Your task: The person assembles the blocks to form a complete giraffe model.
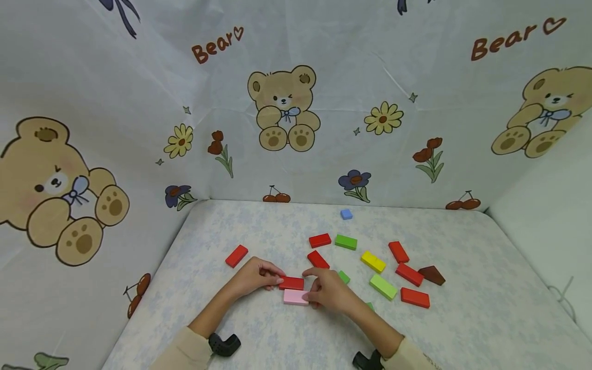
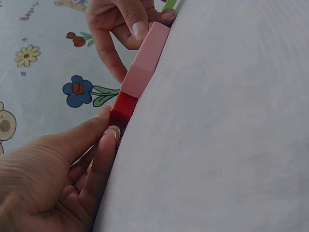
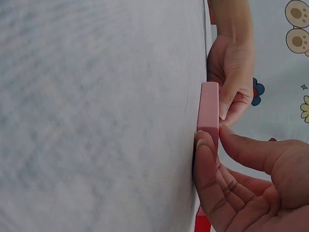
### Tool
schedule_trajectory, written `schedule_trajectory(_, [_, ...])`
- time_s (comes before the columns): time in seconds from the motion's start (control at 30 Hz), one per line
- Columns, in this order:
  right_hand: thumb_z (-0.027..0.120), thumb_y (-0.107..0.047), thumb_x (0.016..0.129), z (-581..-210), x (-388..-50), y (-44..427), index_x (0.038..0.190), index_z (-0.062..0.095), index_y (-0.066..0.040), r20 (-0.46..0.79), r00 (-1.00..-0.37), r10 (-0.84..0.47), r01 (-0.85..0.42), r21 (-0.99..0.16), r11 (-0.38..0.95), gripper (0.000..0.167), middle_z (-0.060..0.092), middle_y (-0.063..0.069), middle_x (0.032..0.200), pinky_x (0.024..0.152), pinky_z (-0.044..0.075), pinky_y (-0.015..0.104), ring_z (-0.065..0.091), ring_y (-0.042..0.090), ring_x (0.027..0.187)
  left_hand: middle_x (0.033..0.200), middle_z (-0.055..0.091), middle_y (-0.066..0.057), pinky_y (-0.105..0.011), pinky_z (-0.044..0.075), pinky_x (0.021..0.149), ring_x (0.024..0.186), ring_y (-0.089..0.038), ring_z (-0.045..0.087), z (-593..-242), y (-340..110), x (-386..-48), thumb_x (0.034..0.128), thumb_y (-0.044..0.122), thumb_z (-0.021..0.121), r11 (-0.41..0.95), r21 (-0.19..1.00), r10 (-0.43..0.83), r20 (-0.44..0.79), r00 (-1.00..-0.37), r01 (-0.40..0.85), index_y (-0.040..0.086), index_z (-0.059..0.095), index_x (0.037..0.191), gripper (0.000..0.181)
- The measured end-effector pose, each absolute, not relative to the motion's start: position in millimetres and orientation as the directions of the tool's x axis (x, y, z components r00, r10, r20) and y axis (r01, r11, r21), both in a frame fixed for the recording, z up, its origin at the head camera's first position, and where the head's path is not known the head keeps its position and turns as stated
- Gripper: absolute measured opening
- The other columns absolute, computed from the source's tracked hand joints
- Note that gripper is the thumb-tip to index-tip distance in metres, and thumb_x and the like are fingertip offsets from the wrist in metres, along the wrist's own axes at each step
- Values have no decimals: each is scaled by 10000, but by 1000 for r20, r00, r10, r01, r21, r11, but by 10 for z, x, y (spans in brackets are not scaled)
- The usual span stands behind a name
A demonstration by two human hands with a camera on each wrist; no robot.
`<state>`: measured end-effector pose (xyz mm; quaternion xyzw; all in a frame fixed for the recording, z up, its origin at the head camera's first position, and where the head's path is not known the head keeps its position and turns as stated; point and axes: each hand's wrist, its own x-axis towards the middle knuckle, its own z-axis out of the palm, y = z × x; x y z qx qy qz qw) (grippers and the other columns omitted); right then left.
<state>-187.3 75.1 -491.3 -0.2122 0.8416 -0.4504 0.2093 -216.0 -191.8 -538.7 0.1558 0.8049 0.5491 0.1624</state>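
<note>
Near the table's middle, a red block [image 1: 292,283] lies directly behind a pink block [image 1: 295,297], their long sides side by side. My left hand [image 1: 255,276] pinches the red block's left end between thumb and finger; the left wrist view shows the red block [image 2: 124,105] partly hidden behind the pink one [image 2: 148,60]. With thumb and fingers, my right hand [image 1: 330,292] pinches the right end of the pink block, also seen close up in the right wrist view as a flat pink bar [image 3: 209,108]. Its index finger reaches toward the red block's right end.
Right of the hands lie several loose blocks, among them a yellow block [image 1: 373,261], a light green block [image 1: 383,287] and a brown piece [image 1: 432,275]. A red block [image 1: 237,256] lies at the left, a small blue block [image 1: 346,214] near the back edge. A bear-print curtain [image 1: 287,174] hangs behind.
</note>
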Motion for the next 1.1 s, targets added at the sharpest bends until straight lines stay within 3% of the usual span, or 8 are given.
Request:
schedule_trajectory(0.17, [805,-63,866,-4933,-1880,738,1265,630,27,-170,-827,-536,-129,-871,475,445,671,60,671,557,583,318,666,201,550,817,747,-38,-259,573,596,641,-157,667,-5374,-1915,-2157,896,191,800,345,935,437,-85,-895,80,100,805,1021,155])
schedule_trajectory(1.1, [802,-104,879,-4932,-1828,655,1244,619,35,-207,-852,-481,-52,-880,471,432,680,62,670,573,584,327,680,224,547,817,750,-33,-246,566,591,634,-142,654,-5374,-1913,-2147,893,195,804,345,935,445,-82,-892,86,107,806,1021,155])
